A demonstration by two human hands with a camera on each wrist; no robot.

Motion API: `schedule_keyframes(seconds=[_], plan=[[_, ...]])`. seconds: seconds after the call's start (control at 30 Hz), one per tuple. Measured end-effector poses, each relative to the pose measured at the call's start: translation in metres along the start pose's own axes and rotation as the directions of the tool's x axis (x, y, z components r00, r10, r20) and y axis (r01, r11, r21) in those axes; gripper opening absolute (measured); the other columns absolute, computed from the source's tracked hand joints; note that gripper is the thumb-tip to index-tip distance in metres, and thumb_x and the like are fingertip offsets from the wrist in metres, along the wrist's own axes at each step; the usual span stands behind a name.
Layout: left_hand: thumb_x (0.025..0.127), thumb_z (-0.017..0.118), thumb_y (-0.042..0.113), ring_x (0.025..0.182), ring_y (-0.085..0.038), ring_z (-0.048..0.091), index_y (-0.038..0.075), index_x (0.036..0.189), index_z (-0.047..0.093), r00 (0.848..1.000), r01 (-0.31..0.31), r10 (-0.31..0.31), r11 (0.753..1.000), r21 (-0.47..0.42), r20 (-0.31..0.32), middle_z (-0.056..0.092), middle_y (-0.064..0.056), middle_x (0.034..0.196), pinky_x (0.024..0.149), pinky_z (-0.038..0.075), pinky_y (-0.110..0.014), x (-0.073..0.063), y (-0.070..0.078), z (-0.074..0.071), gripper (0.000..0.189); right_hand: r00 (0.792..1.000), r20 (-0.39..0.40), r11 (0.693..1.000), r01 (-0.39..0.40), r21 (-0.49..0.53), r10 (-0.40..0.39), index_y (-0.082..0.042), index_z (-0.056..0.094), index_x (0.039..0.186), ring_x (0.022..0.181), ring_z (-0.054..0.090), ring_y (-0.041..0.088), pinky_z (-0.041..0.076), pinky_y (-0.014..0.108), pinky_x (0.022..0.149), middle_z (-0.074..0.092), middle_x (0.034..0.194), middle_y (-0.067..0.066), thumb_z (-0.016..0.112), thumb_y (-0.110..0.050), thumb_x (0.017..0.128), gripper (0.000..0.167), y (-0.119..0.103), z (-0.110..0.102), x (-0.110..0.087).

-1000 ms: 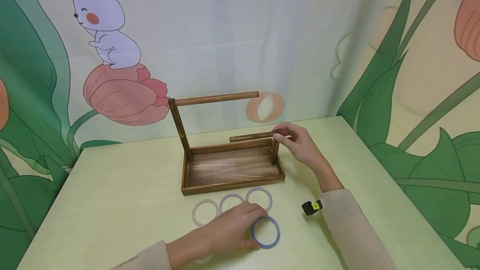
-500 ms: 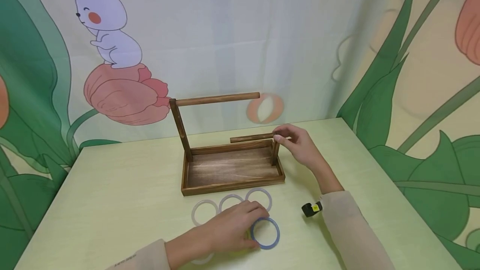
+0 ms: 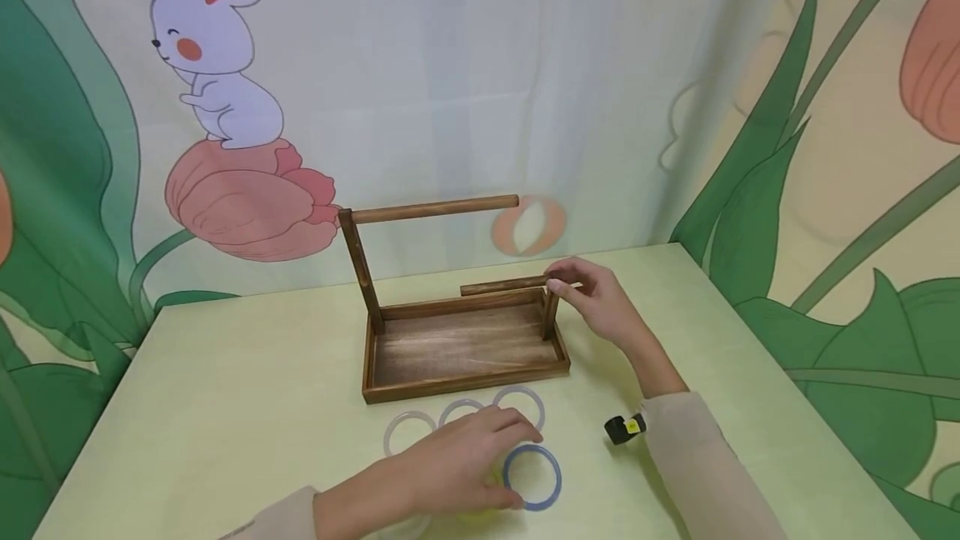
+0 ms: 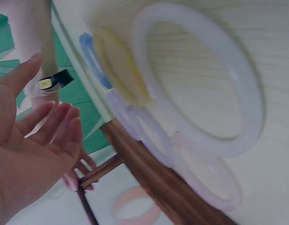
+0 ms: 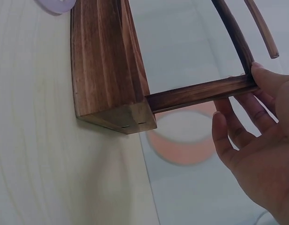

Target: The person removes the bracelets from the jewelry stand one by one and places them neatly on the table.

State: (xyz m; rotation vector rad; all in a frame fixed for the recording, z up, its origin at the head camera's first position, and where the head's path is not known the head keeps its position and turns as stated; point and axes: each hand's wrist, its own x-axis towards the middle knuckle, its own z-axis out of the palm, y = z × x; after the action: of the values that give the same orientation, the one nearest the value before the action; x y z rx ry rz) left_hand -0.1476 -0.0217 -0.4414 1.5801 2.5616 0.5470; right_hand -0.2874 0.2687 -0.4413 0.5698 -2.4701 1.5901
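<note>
My right hand [image 3: 603, 302] pinches the top of the short right post [image 5: 200, 93] of a brown wooden stand [image 3: 465, 386], where a short bar [image 3: 498, 285] joins it. A taller left post [image 3: 360, 273] carries a longer bar [image 3: 435, 209]. My left hand [image 3: 450, 469] hovers over the bangle-like rings, beside the blue ring [image 3: 558, 477]. In the left wrist view the fingers are spread and loosely bent, apart from the blue ring [image 4: 88, 56], with nothing between them. A yellow ring [image 4: 100, 42] and a large whitish ring [image 4: 252, 108] lie below the hand, partly hidden in the head view.
Pale and lilac rings, including one at the right [image 3: 542, 411], lie in a row before the stand. The pale table [image 3: 247, 390] meets a printed backdrop [image 3: 420, 90] behind. A black wrist device [image 3: 618, 430] sits at the right sleeve.
The head view has tilted slightly, so everything sits a little lower. Hands, rings and stand otherwise keep their places.
</note>
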Motion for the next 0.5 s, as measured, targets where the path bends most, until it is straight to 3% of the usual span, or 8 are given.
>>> schedule_keyframes(seconds=[0.13, 0.23, 0.4, 0.5], plan=[[0.092, 0.084, 0.046, 0.126, -0.008, 0.058, 0.020, 0.139, 0.061, 0.998, -0.055, 0.055, 0.998, -0.003, -0.024, 0.061, 0.009, 0.137, 0.107, 0.048, -0.025, -0.001, 0.010, -0.011, 0.059, 1.000, -0.005, 0.996, -0.012, -0.093, 0.012, -0.010, 0.069, 0.129, 0.105, 0.068, 0.027, 0.055, 0.037, 0.090, 0.073, 0.114, 0.014, 0.066, -0.025, 0.108, 0.027, -0.004, -0.008, -0.005], [0.095, 0.080, 0.049, 0.128, -0.008, 0.057, 0.020, 0.141, 0.060, 0.997, -0.061, 0.061, 0.998, -0.007, -0.036, 0.060, 0.010, 0.139, 0.108, 0.048, -0.027, -0.004, 0.014, -0.023, 0.058, 1.000, -0.010, 0.989, -0.017, -0.148, 0.016, -0.013, 0.064, 0.139, 0.110, 0.068, 0.026, 0.056, 0.046, 0.096, 0.073, 0.120, 0.010, 0.065, -0.029, 0.108, 0.035, -0.010, -0.017, -0.010], [0.097, 0.078, 0.047, 0.134, -0.011, 0.054, 0.021, 0.145, 0.058, 0.997, 0.050, -0.055, 0.995, -0.089, -0.061, 0.057, 0.009, 0.144, 0.112, 0.048, -0.035, -0.015, 0.004, -0.051, 0.058, 1.000, 0.014, 0.970, 0.026, -0.240, -0.024, -0.020, 0.050, 0.156, 0.127, 0.062, 0.029, 0.050, 0.056, 0.105, 0.066, 0.140, 0.010, 0.063, -0.035, 0.109, 0.051, -0.028, -0.034, -0.019], [0.095, 0.080, 0.046, 0.141, -0.012, 0.050, 0.024, 0.146, 0.059, 0.989, 0.098, -0.117, 0.976, -0.196, -0.087, 0.056, 0.011, 0.148, 0.116, 0.045, -0.041, -0.025, -0.011, -0.072, 0.060, 0.996, 0.048, 0.938, 0.091, -0.335, -0.079, -0.019, 0.045, 0.160, 0.138, 0.054, 0.032, 0.044, 0.060, 0.111, 0.057, 0.152, 0.010, 0.064, -0.036, 0.108, 0.058, -0.044, -0.046, -0.022]])
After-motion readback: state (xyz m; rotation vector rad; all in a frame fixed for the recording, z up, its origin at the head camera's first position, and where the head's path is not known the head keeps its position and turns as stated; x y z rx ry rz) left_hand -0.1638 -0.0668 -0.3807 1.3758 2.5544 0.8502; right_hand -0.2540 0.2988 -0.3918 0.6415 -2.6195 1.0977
